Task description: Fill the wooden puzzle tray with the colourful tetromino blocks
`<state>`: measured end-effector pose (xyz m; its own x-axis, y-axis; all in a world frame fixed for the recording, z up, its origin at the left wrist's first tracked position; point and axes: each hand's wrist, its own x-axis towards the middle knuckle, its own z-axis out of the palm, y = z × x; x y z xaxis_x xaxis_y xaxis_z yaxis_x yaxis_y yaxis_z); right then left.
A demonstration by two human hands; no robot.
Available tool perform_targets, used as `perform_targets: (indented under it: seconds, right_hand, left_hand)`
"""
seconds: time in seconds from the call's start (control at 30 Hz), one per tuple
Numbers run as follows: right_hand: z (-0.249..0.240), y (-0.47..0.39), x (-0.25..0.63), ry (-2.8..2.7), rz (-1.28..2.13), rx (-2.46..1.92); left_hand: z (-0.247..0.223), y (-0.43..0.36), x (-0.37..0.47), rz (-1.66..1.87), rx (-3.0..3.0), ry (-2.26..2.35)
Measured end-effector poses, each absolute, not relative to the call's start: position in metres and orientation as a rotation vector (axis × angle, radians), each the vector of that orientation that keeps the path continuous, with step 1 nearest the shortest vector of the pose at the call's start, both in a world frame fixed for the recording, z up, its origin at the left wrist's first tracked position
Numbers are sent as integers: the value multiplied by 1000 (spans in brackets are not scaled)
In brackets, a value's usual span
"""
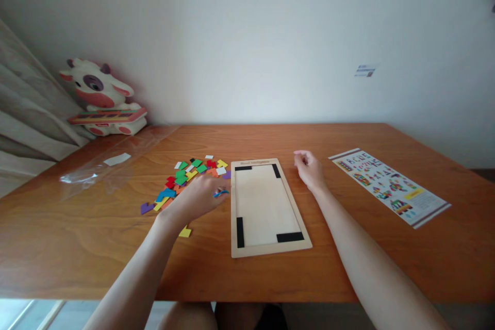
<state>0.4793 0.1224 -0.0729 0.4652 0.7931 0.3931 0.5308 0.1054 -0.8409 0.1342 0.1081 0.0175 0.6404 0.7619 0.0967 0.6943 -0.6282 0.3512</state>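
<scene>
My left hand [203,195] is closed on a blue puzzle piece [220,193], just left of the wooden puzzle board [234,201]. Beneath and behind that hand lies a loose pile of colored puzzle pieces [180,177] in green, red, yellow, white, orange, purple and blue; the hand hides some of them. Inside the board's frame, a black bar piece [290,237] lies at the lower right, and other black bars sit at the remaining corners. My right hand [309,169] rests to the right of the board with its fingers curled; whether anything is in them is hidden.
A printed pattern sheet [390,185] lies on the right of the wooden table [116,252]. At the back left stand a cow toy with a keyboard [108,98] and a clear plastic bag [88,172]. A single yellow piece [185,232] lies nearer the front edge.
</scene>
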Motion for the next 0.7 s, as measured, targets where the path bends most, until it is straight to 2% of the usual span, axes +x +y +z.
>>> perform_targets:
  seconds: [0.13,0.27,0.4,0.57,0.7]
  right_hand:
    - [-54,110,459,-1364,142,-1511]
    - [-30,88,413,-1706,598,-1301]
    - [-24,71,373,-1755,1009,-1136]
    - [-26,66,368,-1714,1137,-1169]
    - [-17,60,382,-1806,1294,-1332]
  left_hand:
    - [14,114,145,598,2036,1088]
    - [-4,119,159,842,1706,969]
    - [-24,117,164,856,1710,855]
    - [-25,110,162,753,1756,821]
    - [-24,108,155,752,2096,908]
